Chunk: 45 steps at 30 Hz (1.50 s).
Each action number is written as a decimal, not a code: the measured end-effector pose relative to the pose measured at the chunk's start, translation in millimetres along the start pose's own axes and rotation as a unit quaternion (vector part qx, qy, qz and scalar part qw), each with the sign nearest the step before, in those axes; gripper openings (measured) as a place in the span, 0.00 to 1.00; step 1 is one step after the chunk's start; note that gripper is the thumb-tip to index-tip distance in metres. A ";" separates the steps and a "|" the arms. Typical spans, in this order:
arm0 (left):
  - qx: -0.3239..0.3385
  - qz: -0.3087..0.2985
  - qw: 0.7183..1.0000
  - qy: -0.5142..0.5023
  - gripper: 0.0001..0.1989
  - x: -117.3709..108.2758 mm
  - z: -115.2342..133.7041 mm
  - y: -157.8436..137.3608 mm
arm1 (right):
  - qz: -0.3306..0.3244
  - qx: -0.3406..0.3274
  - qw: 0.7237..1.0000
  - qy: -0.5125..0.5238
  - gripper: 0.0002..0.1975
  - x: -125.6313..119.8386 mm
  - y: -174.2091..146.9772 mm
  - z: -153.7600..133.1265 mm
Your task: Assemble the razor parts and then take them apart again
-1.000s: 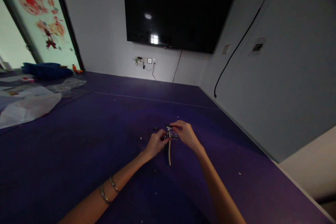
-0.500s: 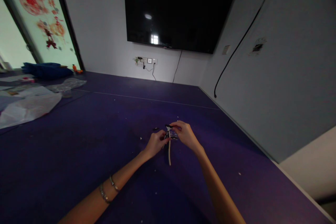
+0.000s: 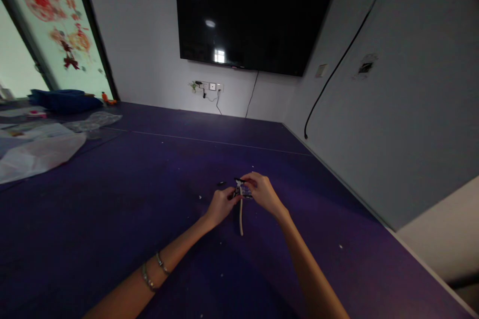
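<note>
Both hands meet over the purple surface around a small black, white and clear assembly [image 3: 246,192], too small to name. My left hand [image 3: 220,205] pinches its left side between thumb and fingers. Bent over the top and right side, my right hand [image 3: 263,192] grips the same piece with closed fingertips, which hide part of it. A pale, cord-like strip [image 3: 241,217] hangs from the assembly toward me. Just left of the fingers lies a small dark piece [image 3: 221,183].
White specks dot the purple surface [image 3: 168,239]. At the far left are plastic bags [image 3: 41,154], papers, a blue cloth bundle [image 3: 65,100] and a small orange item [image 3: 107,97]. A television [image 3: 258,15] hangs on the wall, and a black cable [image 3: 337,67] runs down the right wall.
The view has shifted very slightly. Both hands keep their hold on the assembly, with only a tiny shift of the fingers.
</note>
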<state>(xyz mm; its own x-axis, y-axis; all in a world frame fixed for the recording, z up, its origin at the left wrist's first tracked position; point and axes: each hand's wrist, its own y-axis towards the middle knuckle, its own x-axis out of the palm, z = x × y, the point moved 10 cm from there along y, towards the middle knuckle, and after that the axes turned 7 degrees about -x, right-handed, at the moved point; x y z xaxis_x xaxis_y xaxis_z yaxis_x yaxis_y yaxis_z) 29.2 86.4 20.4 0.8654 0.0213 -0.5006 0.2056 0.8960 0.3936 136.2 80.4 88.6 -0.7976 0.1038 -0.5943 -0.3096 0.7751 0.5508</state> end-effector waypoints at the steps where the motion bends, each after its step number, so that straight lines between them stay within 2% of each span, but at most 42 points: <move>1: 0.000 0.001 1.000 0.002 0.10 0.0 -0.2 -0.3 | -0.001 0.000 1.000 -0.003 0.14 -0.2 0.0 -0.4; 7: -0.029 -0.004 0.999 -0.012 0.11 0.9 -4.1 1.1 | 0.007 -0.005 1.000 0.005 0.14 -1.2 0.2 -0.6; 12: -0.064 -0.026 0.995 -0.078 0.10 -0.4 -5.6 5.1 | 0.019 0.010 1.000 0.013 0.15 -2.1 0.6 6.2; 16: -0.099 -0.006 0.984 -0.149 0.12 -13.6 -10.6 12.4 | 0.050 0.033 0.998 -0.008 0.15 -10.3 -0.8 14.8; 19: -0.117 0.018 0.974 -0.195 0.11 -25.3 -17.1 21.1 | 0.048 0.048 0.998 -0.017 0.12 -9.7 -1.7 19.0; 23: -0.141 0.010 0.951 -0.275 0.12 -31.1 -20.0 28.8 | 0.001 0.066 0.998 0.011 0.11 7.2 -1.7 19.2; 28: -0.184 -0.057 0.920 -0.342 0.14 -23.4 -11.0 24.4 | -0.063 0.078 0.991 0.092 0.14 35.4 -4.0 12.7; 32: -0.198 -0.081 0.911 -0.353 0.14 -19.0 -6.4 20.6 | -0.062 0.076 0.991 0.095 0.14 45.1 -4.4 12.8; 36: -0.202 -0.096 0.907 -0.358 0.14 -12.9 -7.1 20.7 | -0.018 0.081 0.995 0.061 0.12 44.1 -4.0 19.8; 39: -0.226 -0.093 0.904 -0.350 0.16 -9.0 -17.3 21.2 | -0.004 0.103 0.995 0.014 0.13 43.8 -8.2 29.3; 43: -0.301 -0.044 0.905 -0.297 0.19 -14.8 -48.1 19.2 | 0.013 0.148 0.984 -0.101 0.13 38.9 -22.1 42.7; 45: -0.319 -0.021 0.903 -0.285 0.19 -20.6 -58.5 19.2 | -0.003 0.178 0.970 -0.167 0.12 40.3 -30.3 47.4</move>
<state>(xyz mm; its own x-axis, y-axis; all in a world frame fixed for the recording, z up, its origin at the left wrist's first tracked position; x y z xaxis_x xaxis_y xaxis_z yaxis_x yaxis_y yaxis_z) -11.4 129.1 -6.8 0.9951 -0.0877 0.0456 0.0960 0.9678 -0.2328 137.9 90.7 20.1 -0.5661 0.2484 -0.7860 -0.0675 0.9364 0.3445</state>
